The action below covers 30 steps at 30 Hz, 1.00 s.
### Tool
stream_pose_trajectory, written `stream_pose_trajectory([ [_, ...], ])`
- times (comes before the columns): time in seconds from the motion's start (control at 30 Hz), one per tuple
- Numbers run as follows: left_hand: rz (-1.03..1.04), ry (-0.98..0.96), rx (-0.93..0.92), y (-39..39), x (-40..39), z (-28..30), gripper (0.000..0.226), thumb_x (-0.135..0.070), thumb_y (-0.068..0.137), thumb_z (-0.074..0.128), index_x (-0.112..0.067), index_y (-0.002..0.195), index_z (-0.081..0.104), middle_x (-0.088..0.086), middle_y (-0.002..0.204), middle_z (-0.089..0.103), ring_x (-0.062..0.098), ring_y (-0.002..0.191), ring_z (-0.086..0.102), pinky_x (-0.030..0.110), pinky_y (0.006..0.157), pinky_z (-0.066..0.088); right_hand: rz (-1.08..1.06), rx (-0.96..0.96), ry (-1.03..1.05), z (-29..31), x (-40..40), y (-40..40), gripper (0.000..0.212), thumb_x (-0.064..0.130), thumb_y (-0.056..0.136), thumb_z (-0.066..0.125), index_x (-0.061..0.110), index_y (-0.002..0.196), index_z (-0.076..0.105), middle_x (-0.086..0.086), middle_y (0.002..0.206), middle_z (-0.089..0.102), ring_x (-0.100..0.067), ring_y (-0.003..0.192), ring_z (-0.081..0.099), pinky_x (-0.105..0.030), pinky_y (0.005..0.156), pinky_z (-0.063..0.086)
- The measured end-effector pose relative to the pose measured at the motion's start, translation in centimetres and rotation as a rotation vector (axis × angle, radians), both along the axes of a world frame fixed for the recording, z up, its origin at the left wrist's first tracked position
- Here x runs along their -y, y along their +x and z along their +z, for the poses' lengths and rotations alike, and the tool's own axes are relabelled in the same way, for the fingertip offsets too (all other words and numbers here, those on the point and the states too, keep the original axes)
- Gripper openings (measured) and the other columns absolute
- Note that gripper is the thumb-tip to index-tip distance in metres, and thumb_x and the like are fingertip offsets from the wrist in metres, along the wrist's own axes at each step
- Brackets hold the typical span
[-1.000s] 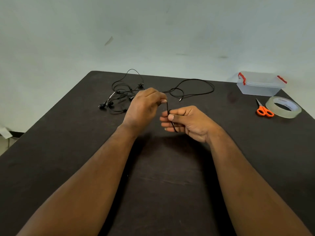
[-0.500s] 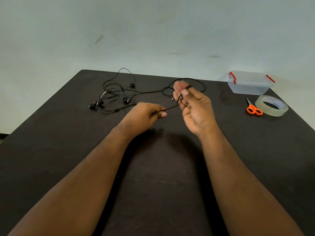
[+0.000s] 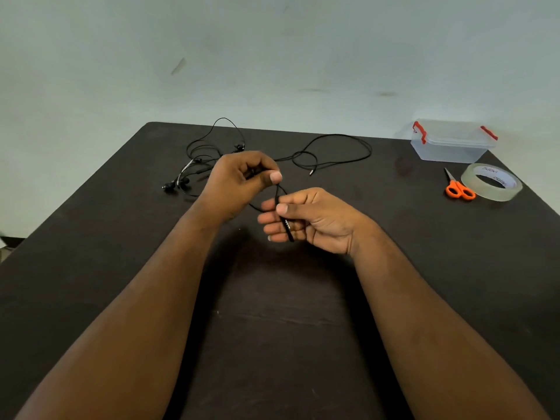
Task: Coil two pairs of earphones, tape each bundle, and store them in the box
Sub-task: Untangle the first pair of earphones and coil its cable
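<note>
From the head camera we're looking down at a dark table (image 3: 91,268) with both forearms reaching in. Our right hand (image 3: 315,221) sits just past the middle, thumb pinching the plug end of a black earphone cable (image 3: 286,227) against its curled fingers (image 3: 269,219). Our left hand (image 3: 239,180), just at 10 o'clock from the right one, has its fingers curled and thumb pressed down, pinching the same cable a bit further along, so a short loop runs between the two hands. The rest of the earphones (image 3: 206,165) lie in a loose tangle at 11 o'clock behind the left hand, with another long loop trailing toward 12–1 o'clock. Way over at 2 o'clock there's the clear box (image 3: 451,145) with red clips, lid on, and just nearer us the tape roll (image 3: 492,181) with orange-handled scissors (image 3: 457,187) right beside it.
</note>
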<state>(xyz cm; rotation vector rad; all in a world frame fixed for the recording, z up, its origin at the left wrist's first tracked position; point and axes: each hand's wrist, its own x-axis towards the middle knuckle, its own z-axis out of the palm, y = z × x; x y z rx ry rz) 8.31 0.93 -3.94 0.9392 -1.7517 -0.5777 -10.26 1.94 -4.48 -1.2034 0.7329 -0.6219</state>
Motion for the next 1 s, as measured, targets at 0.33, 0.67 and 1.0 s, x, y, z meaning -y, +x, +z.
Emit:
stream_pose_trajectory([
  [0.33,0.041,-0.015,0.252,-2.5,-0.1,-1.7,0.017,-0.016,0.086,0.052,-0.024,0.073,0.059,-0.012,0.063,0.057,-0.002,0.059,0.051,0.025,0.059,0.045,-0.162,0.813,0.061,0.4,0.7,0.4,0.022,0.012,0.074,0.064,0.009,0.092,0.076,-0.010,0.099,0.074,-0.021,0.093,0.072,-0.035,0.083,0.058],
  [0.67,0.064,0.033,0.332,-1.1,0.3,-1.4,0.006,-0.021,0.085,0.070,-0.016,0.082,0.069,-0.001,0.060,0.058,0.008,0.052,0.047,0.027,0.054,0.041,-0.611,-0.036,-0.500,-2.0,3.2,-1.5,0.022,0.001,0.090,0.061,0.002,0.111,0.069,0.001,0.109,0.071,-0.004,0.110,0.063,-0.021,0.099,0.045],
  [1.0,0.146,-0.110,0.189,-1.0,0.3,-0.6,0.009,-0.010,0.090,0.062,-0.018,0.085,0.059,-0.009,0.083,0.060,0.014,0.082,0.056,0.022,0.072,0.044,-0.164,0.086,-0.052,-0.2,0.3,-0.2,0.021,0.012,0.095,0.052,0.003,0.106,0.068,-0.015,0.099,0.073,-0.022,0.085,0.072,-0.031,0.070,0.060],
])
